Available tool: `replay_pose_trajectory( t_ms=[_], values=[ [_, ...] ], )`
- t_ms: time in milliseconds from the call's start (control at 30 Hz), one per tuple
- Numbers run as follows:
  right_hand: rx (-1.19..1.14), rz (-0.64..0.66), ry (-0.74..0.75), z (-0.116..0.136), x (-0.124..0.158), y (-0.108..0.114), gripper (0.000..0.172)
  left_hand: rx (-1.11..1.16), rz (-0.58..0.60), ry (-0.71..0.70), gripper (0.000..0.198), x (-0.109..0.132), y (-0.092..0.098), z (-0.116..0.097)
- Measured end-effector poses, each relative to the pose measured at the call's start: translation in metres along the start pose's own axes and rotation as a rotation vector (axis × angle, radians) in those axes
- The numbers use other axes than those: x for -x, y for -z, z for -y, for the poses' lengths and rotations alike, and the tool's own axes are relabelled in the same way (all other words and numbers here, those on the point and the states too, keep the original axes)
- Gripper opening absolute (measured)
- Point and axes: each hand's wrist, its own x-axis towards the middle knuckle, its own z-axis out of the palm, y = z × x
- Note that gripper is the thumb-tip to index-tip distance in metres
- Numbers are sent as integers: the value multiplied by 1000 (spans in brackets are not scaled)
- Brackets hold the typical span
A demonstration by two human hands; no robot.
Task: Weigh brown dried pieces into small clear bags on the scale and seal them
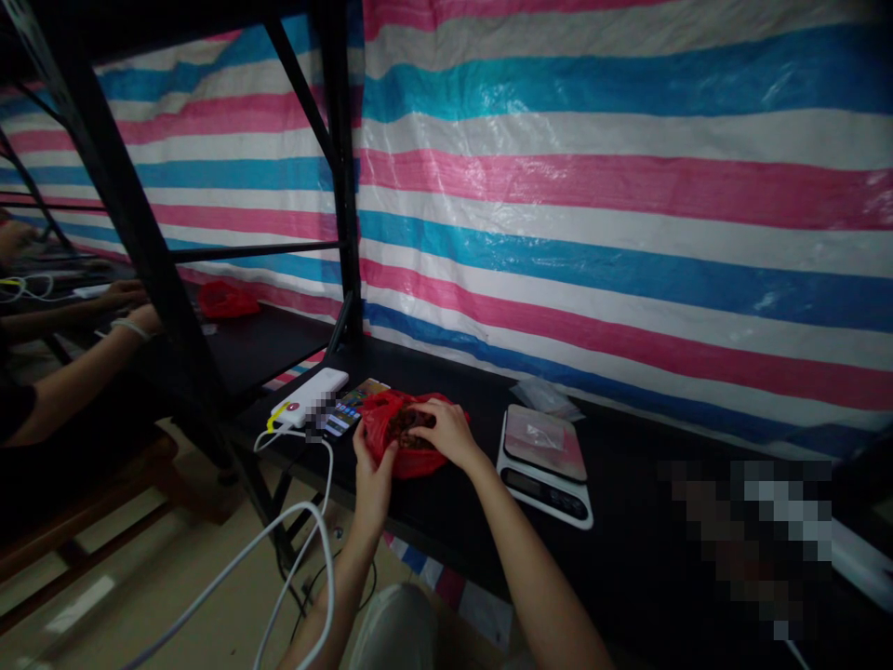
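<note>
A red plastic bag (419, 463) lies open on the black table, with small dark brown pieces (403, 426) heaped inside; their kind is too dim to tell. My left hand (373, 465) grips the near left side of the bag, thumb at its mouth. From the right, my right hand (446, 430) reaches into the opening, its fingers bent down together among the brown pieces. What sits between those fingertips is hidden. To the right of the bag stands a white kitchen scale (544, 507), with a small clear plastic bag (548, 437) on its plate.
Clear plastic bags (548, 397) lie behind the scale. Left of the red bag are a phone (341, 421) and a white power bank (311, 395) with a white cable (327, 465) hanging down. A black metal post (341, 186) rises behind. At left, a co-worker's arm (90, 368) extends over another table.
</note>
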Motion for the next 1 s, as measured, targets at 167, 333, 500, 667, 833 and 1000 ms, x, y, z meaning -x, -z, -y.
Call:
replay_pose_trajectory(
  t_ms=[167,333,500,667,833,1000],
  values=[
    [-297,-76,-32,-7,-4,-5,34,1,-97,-8,61,1,0,5],
    [-606,-125,-11,-10,-8,0,33,-92,-151,-155,70,11,-3,-13],
    [-652,-180,18,-4,-7,11,35,-329,-269,-411,71,32,-3,-36],
    [-611,-250,58,-6,0,37,33,-400,-34,-682,46,43,-13,-42],
    [-450,-370,30,-43,29,101,33,-365,589,-673,39,24,-57,-61],
    [-339,-538,-149,-109,73,153,34,-385,993,-686,73,0,-128,-73]
  ],
)
